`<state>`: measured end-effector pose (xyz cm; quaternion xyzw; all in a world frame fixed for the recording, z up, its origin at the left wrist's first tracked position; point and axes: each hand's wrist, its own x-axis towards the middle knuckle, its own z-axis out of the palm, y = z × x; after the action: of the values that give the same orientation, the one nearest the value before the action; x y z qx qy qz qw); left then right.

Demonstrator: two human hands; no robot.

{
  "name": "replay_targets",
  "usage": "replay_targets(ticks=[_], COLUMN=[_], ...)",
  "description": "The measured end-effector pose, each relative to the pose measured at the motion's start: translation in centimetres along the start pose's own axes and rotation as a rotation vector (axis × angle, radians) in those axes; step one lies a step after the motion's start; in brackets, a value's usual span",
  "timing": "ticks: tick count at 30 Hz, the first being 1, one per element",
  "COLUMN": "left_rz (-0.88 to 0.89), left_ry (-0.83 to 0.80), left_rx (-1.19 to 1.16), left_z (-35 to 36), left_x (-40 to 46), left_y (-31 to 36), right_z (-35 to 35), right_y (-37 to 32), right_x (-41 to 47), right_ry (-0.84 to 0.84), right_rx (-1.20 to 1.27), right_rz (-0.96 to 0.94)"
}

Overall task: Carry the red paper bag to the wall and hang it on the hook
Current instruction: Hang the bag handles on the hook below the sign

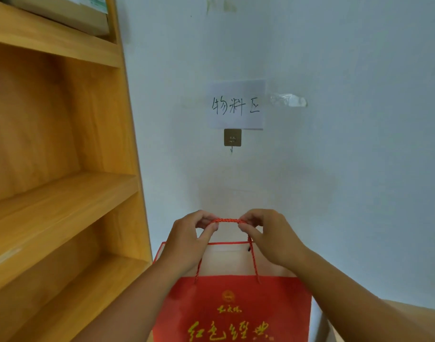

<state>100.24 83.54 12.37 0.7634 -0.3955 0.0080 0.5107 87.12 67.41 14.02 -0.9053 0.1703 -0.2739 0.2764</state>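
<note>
A pale, matte wall [347,169] fills most of the view, smooth but for a scrap of crumpled clear tape [289,99] stuck to it. On the left stands a shelf [63,193] of orange-toned wood with visible grain, its flat boards bare; only the top compartment holds something, a flat cardboard box [70,16] with a label at one corner.

The bag [232,307] hangs low in the middle, in front of the wall and well below the hook. It is rectangular, of stiff red paper with gold characters and an emblem printed on the front, and its inside is a plain cream colour; what it holds cannot be seen. Its handle [228,220] is a twisted red cord, drawn into a short arch between the two hands. The left hand [186,243] pinches the cord's left end between thumb and fingers, and the right hand [270,238] pinches the right end the same way.

A white paper sign [236,104] with three handwritten black characters is on the wall. Just beneath it sits the hook [232,138]: a small square metal plate with a thin wire prong at its lower edge.
</note>
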Motion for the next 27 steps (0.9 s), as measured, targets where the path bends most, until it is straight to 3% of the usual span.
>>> replay_targets(ticks=[8,17,27], left_rz=[0.094,0.187,0.092], left_ry=[-0.085,-0.09,-0.015], left_rx=[-0.226,-0.3,-0.417], left_z=[-0.1,0.4,4.6], left_x=[10.1,23.9,33.4], left_y=[-2.6,-3.7,-5.2], right_z=[1.3,2.0,2.8], right_y=[0.0,1.1,5.4], right_x=[8.5,20.1,29.7], right_ry=[0.141,0.311,0.537], right_rx=[0.18,0.181,0.368], right_rz=[0.066,0.117,0.265])
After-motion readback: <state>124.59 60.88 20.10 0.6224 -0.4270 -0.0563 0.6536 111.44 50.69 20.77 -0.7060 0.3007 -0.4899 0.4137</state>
